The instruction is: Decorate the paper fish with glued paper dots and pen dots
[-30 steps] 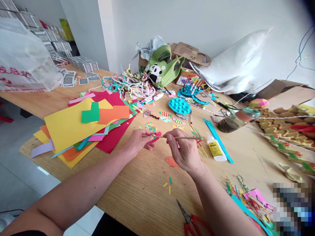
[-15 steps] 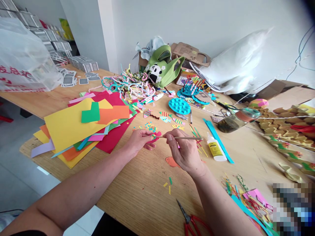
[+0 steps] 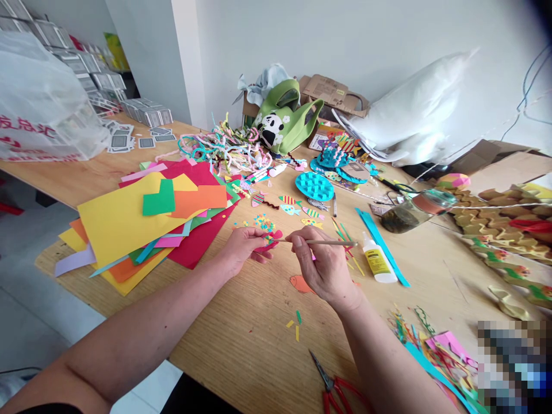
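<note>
My left hand pinches a small pink paper fish with coloured bits on it. Closed around a thin wooden stick is my right hand; the stick's left tip reaches the fish. Just behind the fish lies a pile of tiny coloured paper dots. An orange paper fish rests on the table, partly covered by my right hand. Beyond the hands are several decorated paper fish. A glue bottle with a yellow label stands right of my right hand.
Stacked coloured paper covers the left side. Red-handled scissors lie at the front, paper scraps at the right. Farther back are pipe cleaners, a green panda bag, a blue oval piece and a glass jar.
The fish tilts very slightly in my left hand. Otherwise both hands and the stick keep nearly the same place.
</note>
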Tool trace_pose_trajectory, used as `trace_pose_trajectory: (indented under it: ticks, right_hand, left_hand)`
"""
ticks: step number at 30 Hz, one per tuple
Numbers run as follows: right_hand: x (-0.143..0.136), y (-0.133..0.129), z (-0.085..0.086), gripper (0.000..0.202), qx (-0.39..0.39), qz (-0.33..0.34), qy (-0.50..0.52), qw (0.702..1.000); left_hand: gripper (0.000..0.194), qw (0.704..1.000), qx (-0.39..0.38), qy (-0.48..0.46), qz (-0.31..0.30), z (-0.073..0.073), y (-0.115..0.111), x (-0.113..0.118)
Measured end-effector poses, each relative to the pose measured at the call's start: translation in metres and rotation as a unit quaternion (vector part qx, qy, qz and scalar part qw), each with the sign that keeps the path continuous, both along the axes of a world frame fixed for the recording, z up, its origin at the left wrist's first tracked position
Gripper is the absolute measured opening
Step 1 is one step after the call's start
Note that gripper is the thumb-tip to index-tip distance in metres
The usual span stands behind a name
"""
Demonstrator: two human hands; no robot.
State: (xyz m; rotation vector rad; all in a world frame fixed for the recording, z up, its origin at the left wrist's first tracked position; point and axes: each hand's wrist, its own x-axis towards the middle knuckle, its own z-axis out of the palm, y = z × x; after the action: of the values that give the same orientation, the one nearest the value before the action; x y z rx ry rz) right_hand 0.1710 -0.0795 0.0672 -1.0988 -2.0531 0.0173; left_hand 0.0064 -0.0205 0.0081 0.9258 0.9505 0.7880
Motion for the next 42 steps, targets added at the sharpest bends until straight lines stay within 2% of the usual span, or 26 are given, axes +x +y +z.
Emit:
trace_pose_trajectory:
  ticks: [19, 28, 42]
  right_hand:
    - [-0.0018, -0.001, 0.0021, 0.02, 0.003, 0.0, 0.0, 1.0]
    - [-0.0022, -0.0043, 0.0051, 0.018, -0.005, 0.007, 0.004, 1.0]
    - [-0.0047, -0.0069, 0.0069, 0.022, -0.02, -0.007, 0.023, 0.999]
  left_hand:
    - [0.015, 1.0, -0.004, -0.005, -0.009, -0.0038, 0.0019, -0.001]
    - [0.021, 1.0, -0.007, -0.008, -0.01, 0.0002, 0.0008, -0.0021]
    - [0.015, 1.0, 0.004, 0.004, -0.003, 0.0035, -0.0004, -0.0012]
